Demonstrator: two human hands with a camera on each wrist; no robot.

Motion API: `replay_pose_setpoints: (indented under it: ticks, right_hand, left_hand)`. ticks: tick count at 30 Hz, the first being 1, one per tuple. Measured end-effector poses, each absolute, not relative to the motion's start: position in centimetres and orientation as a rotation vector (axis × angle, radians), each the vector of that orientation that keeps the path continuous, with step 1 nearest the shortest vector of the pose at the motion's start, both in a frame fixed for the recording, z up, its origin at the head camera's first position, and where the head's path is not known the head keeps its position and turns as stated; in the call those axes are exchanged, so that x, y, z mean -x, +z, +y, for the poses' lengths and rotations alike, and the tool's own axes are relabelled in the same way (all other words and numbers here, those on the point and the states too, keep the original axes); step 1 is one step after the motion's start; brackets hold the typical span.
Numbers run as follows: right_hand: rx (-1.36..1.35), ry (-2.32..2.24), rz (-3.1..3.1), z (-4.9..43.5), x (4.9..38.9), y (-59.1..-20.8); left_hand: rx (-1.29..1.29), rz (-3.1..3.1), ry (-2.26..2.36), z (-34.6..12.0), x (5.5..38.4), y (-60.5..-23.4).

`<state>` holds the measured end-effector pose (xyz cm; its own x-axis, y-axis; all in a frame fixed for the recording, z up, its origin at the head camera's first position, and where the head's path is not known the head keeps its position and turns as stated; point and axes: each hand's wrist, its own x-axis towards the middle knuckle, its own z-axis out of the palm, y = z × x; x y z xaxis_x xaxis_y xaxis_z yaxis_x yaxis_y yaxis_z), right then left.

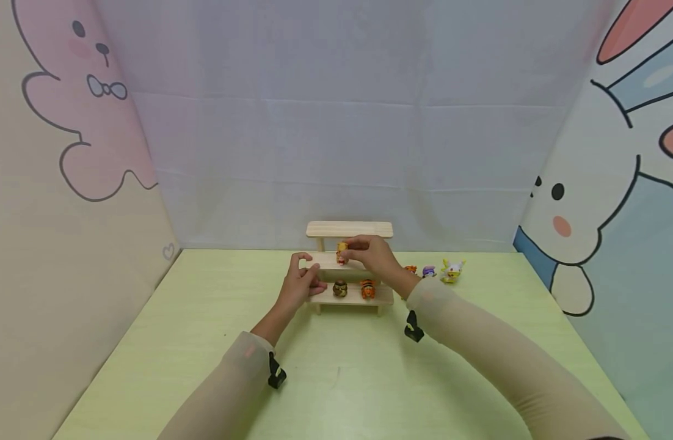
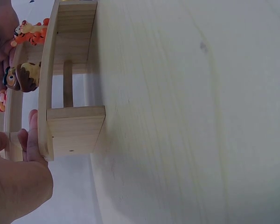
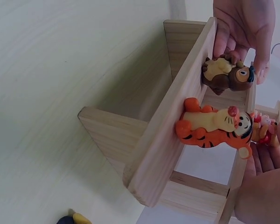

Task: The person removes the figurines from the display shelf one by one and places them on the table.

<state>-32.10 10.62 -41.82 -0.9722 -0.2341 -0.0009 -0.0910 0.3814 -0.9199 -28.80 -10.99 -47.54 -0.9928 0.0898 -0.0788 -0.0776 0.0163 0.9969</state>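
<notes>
A three-tier wooden display stand (image 1: 327, 297) is on the table. My left hand (image 1: 299, 286) grips its left end, fingers at the bottom tier's edge and thumb by the middle tier. Over the middle tier, my right hand (image 1: 374, 253) pinches a small yellow bear figurine (image 1: 342, 252) with a red top between thumb and fingers. On the bottom tier stand a brown owl figurine (image 3: 221, 77) and an orange striped tiger figurine (image 3: 214, 125), side by side. The right wrist view shows the bear (image 3: 266, 130) partly hidden behind the tiger.
To the right of the stand, partly behind my right wrist, are an orange figurine (image 1: 410, 269), a purple-topped figurine (image 1: 429, 271) and a white-and-yellow figurine (image 1: 452, 271). A white cloth wall (image 1: 358, 153) hangs behind the table (image 1: 336, 366), with cartoon-printed panels on both sides.
</notes>
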Motion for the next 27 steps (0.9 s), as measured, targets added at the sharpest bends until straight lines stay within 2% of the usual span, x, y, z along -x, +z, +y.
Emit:
replay_pose_setpoints:
  ticks: [11,27]
  right_hand:
    - [0.318,-1.691,2.416,11.1,32.0,-41.7]
    - [0.369,-1.688,2.328,12.5,32.3,-41.9]
  left_hand:
    - [-0.047,2.147,2.129,-10.7,27.1,-45.0]
    - [-0.018,2.205,2.139,-10.7,29.0,-48.2]
